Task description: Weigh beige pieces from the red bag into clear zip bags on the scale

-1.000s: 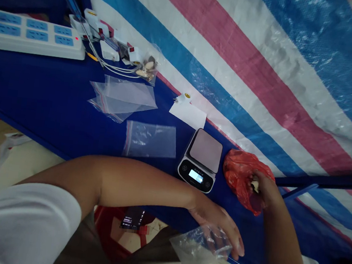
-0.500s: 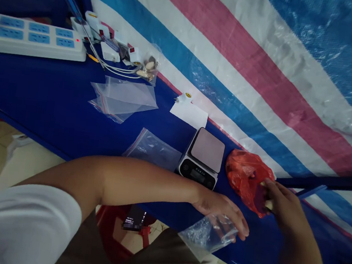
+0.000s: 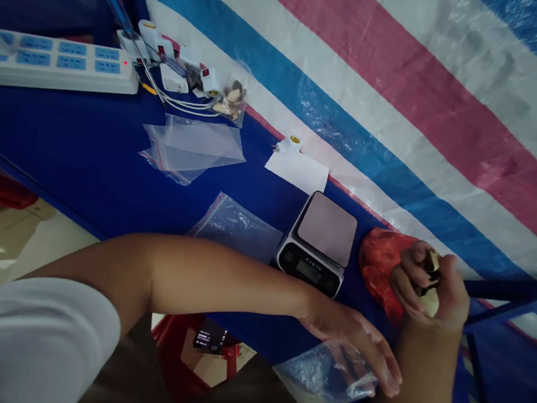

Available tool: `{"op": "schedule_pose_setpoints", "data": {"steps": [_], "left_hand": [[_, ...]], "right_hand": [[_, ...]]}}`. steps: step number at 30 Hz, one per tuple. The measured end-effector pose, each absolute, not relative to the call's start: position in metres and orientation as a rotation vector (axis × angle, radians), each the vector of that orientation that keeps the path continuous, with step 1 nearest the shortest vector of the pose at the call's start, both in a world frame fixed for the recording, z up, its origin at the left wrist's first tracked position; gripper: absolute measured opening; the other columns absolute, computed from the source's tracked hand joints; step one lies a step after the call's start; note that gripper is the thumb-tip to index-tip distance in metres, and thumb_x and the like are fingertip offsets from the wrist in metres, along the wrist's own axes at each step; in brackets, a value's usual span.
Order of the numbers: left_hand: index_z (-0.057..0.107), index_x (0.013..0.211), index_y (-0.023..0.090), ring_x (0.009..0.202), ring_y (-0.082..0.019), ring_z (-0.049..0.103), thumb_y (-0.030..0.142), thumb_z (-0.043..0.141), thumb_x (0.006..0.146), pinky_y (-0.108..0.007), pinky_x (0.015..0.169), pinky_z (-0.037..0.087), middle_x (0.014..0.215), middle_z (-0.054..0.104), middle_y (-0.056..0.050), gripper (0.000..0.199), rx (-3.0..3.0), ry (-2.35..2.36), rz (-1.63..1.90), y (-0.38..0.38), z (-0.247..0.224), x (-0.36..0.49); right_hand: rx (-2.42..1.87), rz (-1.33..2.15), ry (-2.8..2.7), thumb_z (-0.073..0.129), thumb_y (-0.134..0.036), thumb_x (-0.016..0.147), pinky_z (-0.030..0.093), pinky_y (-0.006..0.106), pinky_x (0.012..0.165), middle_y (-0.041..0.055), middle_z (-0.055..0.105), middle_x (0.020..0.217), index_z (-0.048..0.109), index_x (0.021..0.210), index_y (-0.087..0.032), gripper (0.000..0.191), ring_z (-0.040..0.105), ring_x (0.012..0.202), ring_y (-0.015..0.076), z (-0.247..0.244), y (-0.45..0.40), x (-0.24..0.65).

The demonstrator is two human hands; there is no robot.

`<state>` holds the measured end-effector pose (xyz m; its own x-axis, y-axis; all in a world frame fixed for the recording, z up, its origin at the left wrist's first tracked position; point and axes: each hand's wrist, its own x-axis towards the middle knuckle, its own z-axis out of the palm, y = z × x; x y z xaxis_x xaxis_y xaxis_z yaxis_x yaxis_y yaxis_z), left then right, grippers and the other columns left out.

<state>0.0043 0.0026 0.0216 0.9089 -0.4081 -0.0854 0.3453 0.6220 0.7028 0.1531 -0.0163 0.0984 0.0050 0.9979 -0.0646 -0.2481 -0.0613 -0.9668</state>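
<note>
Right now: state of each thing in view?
Left hand: holding a clear zip bag, mouth open.
Right hand: closed on small pale pieces.
Red bag: open, on table.
Scale: platform bare, display unreadable.
Power strip: indicator lit.

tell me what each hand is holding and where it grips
The right hand cups a few small pale pieces in its curled fingers. The left hand holds a clear plastic bag at its upper edge.
</note>
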Motion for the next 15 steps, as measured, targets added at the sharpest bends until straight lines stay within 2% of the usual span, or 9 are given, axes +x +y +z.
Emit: {"op": "schedule_pose_setpoints", "data": {"steps": [5,9,15], "left_hand": [[0.066,0.103,0.02,0.085,-0.009,0.066,0.034,0.098,0.053,-0.023,0.077,0.053,0.101,0.067,0.001,0.062,0.774,-0.07,-0.439,0.003,0.022,0.002],[0.066,0.104,0.02,0.087,-0.01,0.067,0.034,0.098,0.052,-0.022,0.077,0.054,0.102,0.068,0.002,0.062,0.756,-0.063,-0.433,0.002,0.021,0.0],[0.068,0.103,0.021,0.089,-0.01,0.067,0.034,0.097,0.053,-0.023,0.078,0.054,0.102,0.069,0.002,0.06,0.76,-0.051,-0.416,0.002,0.022,-0.002]], "right_hand": [[-1.055,1.464,-1.113,0.06,-0.048,0.096,0.009,0.019,0.024,-0.0057,0.041,0.058,0.068,0.092,-0.022,0.027,0.027,0.027,0.0047,0.091,-0.03,0.159],[-1.067,1.501,-1.226,0.068,-0.05,0.091,0.013,0.021,0.026,-0.0029,0.048,0.058,0.072,0.093,-0.022,0.028,0.032,0.027,0.0054,0.085,-0.037,0.17],[-1.085,1.543,-1.267,0.072,-0.051,0.088,0.012,0.021,0.026,-0.0037,0.046,0.052,0.075,0.095,-0.02,0.032,0.033,0.026,0.0067,0.08,-0.036,0.174]]}}
